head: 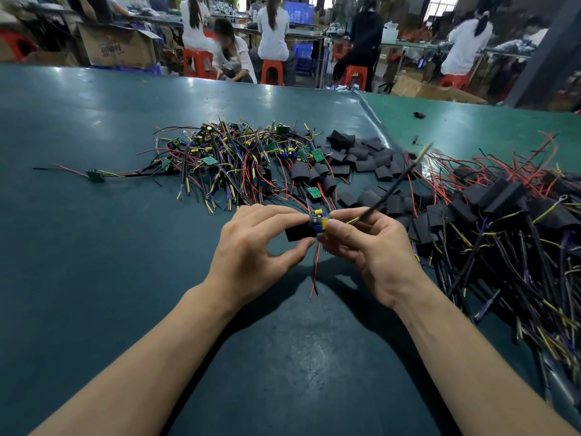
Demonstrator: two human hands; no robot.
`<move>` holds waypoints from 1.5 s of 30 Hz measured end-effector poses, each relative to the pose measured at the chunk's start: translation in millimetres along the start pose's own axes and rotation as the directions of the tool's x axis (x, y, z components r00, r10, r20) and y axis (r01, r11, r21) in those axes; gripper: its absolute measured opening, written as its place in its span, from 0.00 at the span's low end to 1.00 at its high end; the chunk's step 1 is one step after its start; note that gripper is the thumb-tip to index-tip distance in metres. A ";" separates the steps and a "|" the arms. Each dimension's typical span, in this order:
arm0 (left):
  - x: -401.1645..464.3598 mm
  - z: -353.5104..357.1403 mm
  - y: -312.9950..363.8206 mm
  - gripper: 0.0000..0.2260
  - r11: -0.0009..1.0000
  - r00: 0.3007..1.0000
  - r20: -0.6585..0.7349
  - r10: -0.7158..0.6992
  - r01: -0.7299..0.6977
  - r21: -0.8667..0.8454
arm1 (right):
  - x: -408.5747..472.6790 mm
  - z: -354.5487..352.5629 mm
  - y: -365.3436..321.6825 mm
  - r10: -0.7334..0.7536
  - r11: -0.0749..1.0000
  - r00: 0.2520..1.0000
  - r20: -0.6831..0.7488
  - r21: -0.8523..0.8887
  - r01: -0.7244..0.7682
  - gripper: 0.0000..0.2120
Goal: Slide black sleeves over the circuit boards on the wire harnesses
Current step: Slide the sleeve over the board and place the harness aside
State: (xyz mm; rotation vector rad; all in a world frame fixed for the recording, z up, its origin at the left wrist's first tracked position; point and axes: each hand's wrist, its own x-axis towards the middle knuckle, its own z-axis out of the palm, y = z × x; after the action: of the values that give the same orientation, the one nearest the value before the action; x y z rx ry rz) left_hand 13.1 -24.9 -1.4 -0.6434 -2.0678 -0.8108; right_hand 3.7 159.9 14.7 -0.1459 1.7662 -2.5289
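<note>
My left hand (251, 247) pinches a black sleeve (300, 231) between thumb and fingers above the table. My right hand (367, 247) pinches a small circuit board (320, 219) with yellow and blue parts, whose left end sits in the sleeve's mouth. The board's black cable (393, 187) sticks up to the right from my right hand, and its red and black wires (315, 272) hang down between my hands.
A heap of bare harnesses with green boards (232, 158) lies behind my hands. Loose black sleeves (361, 158) lie at centre right. A pile of sleeved harnesses (503, 221) fills the right side. The green table mat (94, 247) stretches to the left. People sit on red stools beyond.
</note>
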 end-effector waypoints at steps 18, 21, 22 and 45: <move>1.2 1.8 -3.1 0.11 0.982 0.983 0.015 0.184 -0.185 0.029 | -3.3 6.7 -1.2 -0.050 0.993 0.999 -0.011 -0.110 0.048 0.05; 0.8 3.1 -5.6 0.11 0.981 0.982 0.022 0.190 -0.190 0.025 | -3.4 5.4 -2.6 0.008 0.995 0.998 -0.058 -0.102 -0.014 0.04; 0.6 3.6 -5.8 0.11 0.981 0.981 0.020 0.191 -0.191 0.026 | -3.6 5.0 -3.1 0.030 0.995 0.998 -0.061 -0.089 -0.036 0.03; 4.5 -0.4 -5.2 0.12 0.969 0.970 0.006 0.244 -0.244 0.031 | -7.3 5.1 -5.0 0.099 0.993 0.988 0.117 -0.081 -0.090 0.08</move>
State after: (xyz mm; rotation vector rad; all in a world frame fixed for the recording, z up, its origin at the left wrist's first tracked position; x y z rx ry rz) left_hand 7.3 -28.1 0.8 -0.8622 -1.9508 -0.6349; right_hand 11.6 157.6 20.8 -0.2081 1.7788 -2.3380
